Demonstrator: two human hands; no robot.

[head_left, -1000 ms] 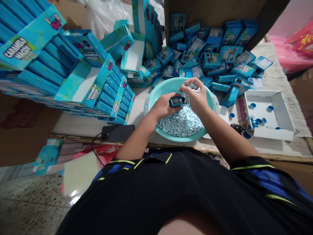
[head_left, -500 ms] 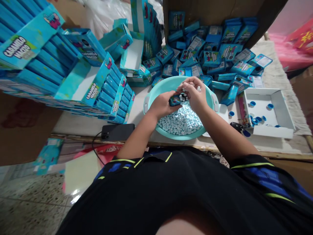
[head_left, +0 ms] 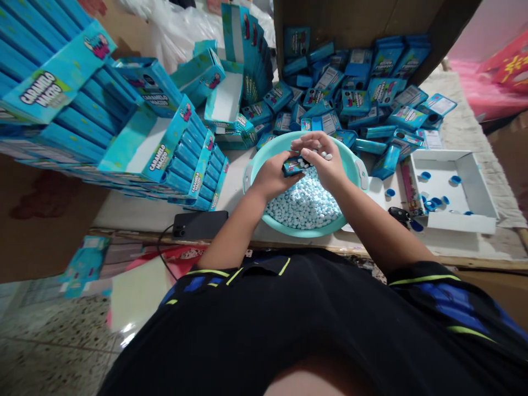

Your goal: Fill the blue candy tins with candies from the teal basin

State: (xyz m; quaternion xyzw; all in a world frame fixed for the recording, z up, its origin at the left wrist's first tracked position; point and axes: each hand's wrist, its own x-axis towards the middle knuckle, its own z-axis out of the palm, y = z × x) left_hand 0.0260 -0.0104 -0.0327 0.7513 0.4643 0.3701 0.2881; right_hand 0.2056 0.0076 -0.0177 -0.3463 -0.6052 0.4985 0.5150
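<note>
A turquoise basin [head_left: 305, 232] stands in front of me, holding a heap of small white and pale blue candies [head_left: 304, 203]. Over it, my left hand [head_left: 271, 175] is closed around a small blue candy tin [head_left: 292, 166], tilted with its end toward the right. My right hand [head_left: 324, 159] is cupped against that end, with several white candies in its palm and fingers. Some candies show between the tin and the right palm. The tin's opening is mostly hidden by the fingers.
Stacked turquoise display boxes [head_left: 140, 143] rise on the left. Many blue tins [head_left: 355, 102] lie piled behind the basin. At the right are a white cardboard tray [head_left: 454, 192] with blue caps and a car key [head_left: 399, 214]; a phone [head_left: 200, 224] lies at the front left.
My right hand has tipped and flattened over the end of the tin, its fingers reaching further left. The tin is turned a little in my left hand. The view has shifted slightly.
</note>
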